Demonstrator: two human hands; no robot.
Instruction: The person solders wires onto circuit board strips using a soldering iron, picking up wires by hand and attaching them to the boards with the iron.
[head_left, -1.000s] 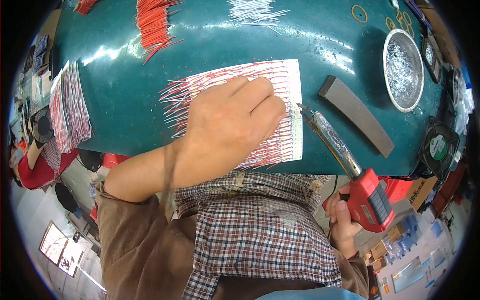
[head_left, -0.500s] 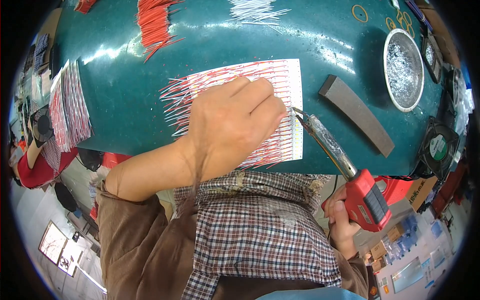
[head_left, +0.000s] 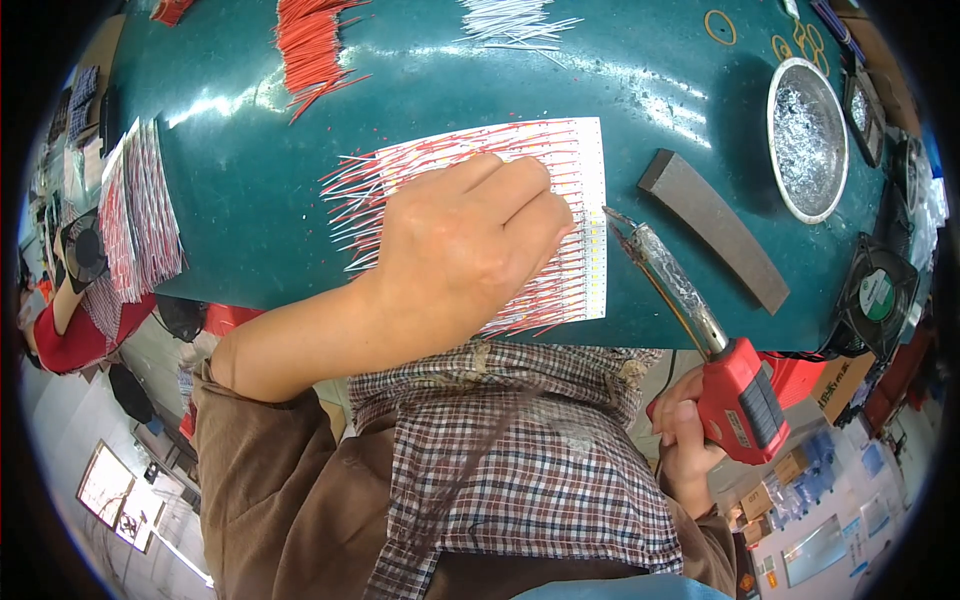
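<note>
A white circuit board panel (head_left: 592,150) lies on the green table, with rows of red and white wires (head_left: 350,215) running across it and sticking out past its left edge. My left hand (head_left: 470,245) rests over its middle, fingers closed in a pinch near the right-hand row of pads. Whatever the fingertips hold is hidden beneath them. My right hand (head_left: 688,440) grips a soldering iron (head_left: 740,400) with a red and black handle. Its tip points up and left, just off the panel's right edge.
Right of the panel lies a dark grey bar (head_left: 715,230), with a metal bowl of solder scraps (head_left: 808,140) beyond it and a small fan (head_left: 875,295) at the table edge. Red wires (head_left: 308,45) and white wires (head_left: 512,22) lie at the back. A wired stack (head_left: 140,215) sits left.
The soldering iron has drawn back slightly to the right, its tip leaving the pads for just beyond the panel's edge. My left hand has hardly moved.
</note>
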